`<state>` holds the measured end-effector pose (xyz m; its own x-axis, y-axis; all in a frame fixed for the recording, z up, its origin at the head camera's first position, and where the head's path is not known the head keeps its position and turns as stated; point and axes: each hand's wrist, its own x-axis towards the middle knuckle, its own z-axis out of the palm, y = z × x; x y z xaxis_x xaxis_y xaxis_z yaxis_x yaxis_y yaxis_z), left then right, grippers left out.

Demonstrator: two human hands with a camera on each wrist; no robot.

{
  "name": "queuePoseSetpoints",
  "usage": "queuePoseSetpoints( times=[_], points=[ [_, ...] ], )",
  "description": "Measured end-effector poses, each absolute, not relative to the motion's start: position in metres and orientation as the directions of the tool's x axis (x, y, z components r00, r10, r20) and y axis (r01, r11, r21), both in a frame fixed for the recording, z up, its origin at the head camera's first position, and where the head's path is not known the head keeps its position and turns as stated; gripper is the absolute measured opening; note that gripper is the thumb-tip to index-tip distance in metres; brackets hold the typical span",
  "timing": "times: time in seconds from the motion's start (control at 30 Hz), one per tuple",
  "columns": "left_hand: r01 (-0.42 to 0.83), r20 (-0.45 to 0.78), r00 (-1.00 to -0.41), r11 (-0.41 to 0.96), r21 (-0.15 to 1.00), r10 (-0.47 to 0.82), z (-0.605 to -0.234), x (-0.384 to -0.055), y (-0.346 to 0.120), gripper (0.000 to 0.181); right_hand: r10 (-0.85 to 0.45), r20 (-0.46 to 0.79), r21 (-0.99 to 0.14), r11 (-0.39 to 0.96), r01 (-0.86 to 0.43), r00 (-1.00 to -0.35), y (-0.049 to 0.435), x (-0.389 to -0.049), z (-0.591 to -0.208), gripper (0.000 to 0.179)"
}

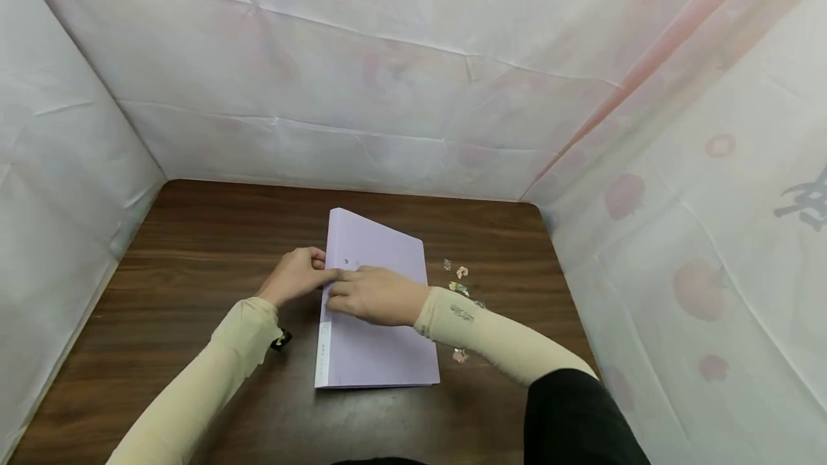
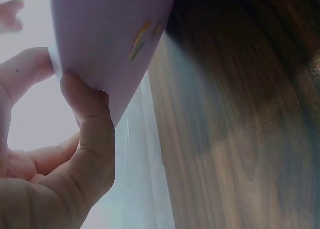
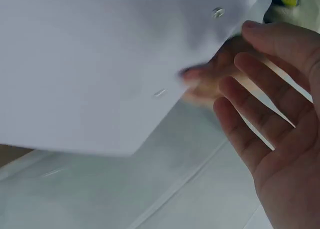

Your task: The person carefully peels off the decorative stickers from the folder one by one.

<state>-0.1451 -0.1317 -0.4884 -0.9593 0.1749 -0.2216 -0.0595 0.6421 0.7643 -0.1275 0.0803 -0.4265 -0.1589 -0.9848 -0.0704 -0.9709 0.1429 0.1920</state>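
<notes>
A lilac binder (image 1: 381,357) with a white label strip low on its spine lies closed on the dark wooden table. My left hand (image 1: 297,277) is at the spine side; in the left wrist view its thumb and fingers pinch the edge of the binder (image 2: 100,19). Over the cover reaches my right hand (image 1: 377,296), its fingers pointing at the spine and close to the left fingertips. The right wrist view has my right hand (image 3: 280,104) with fingers loosely extended beside the binder (image 3: 90,74), gripping nothing. Two metal rivets show on the binder there.
Several small flower-like pieces (image 1: 459,287) lie on the table (image 1: 213,250) just right of the binder, partly hidden by my right forearm. Pale cloth walls (image 1: 362,92) close off the table's back and sides. A small dark item (image 1: 281,339) shows by the left cuff.
</notes>
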Motion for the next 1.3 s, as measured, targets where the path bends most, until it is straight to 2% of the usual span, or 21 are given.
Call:
queuePoseSetpoints(
  times=[0.07,0.13,0.3,0.53,0.73,0.9,1.0,1.13,1.3],
  points=[
    [-0.055,-0.222,-0.959,0.646,0.761,0.179,-0.488,-0.145,-0.13,0.058,-0.985,-0.145,0.232,0.063,-0.971,-0.098,0.064,-0.124,-0.427,0.026],
    [-0.057,-0.226,-0.957,0.645,0.762,0.183,-0.488,-0.145,-0.129,0.059,-0.973,-0.218,0.255,0.016,-0.967,-0.074,0.051,-0.123,-0.431,0.026],
    [-0.052,-0.22,-0.956,0.629,0.775,0.192,-0.486,-0.148,-0.125,0.06,-0.935,-0.335,0.283,0.021,-0.959,-0.119,0.037,-0.124,-0.435,0.022],
    [-0.036,-0.186,-0.96,0.571,0.82,0.207,-0.48,-0.153,-0.121,0.06,-0.922,-0.369,0.31,-0.002,-0.951,-0.118,0.041,-0.132,-0.42,0.022],
    [-0.093,-0.188,-0.955,0.373,0.923,0.228,-0.487,-0.148,-0.125,0.05,-0.936,-0.32,0.35,0.03,-0.936,-0.149,0.063,-0.138,-0.395,0.021],
    [-0.179,-0.252,-0.94,0.294,0.939,0.232,-0.518,-0.135,-0.131,0.045,-0.953,-0.259,0.35,0.058,-0.935,-0.156,0.087,-0.149,-0.373,0.016],
    [-0.259,-0.314,-0.91,0.218,0.941,0.27,-0.54,-0.121,-0.126,0.04,-0.967,-0.202,0.315,0.083,-0.946,-0.153,0.102,-0.154,-0.363,0.016],
    [-0.373,-0.391,-0.862,0.117,0.92,0.324,-0.561,-0.104,-0.114,0.036,-0.979,-0.099,0.247,0.151,-0.957,-0.18,0.12,-0.16,-0.352,0.021],
    [-0.435,-0.436,-0.827,0.086,0.896,0.355,-0.571,-0.092,-0.103,0.036,-0.974,0.062,0.164,0.224,-0.961,-0.216,0.14,-0.167,-0.345,0.024]
  ],
)
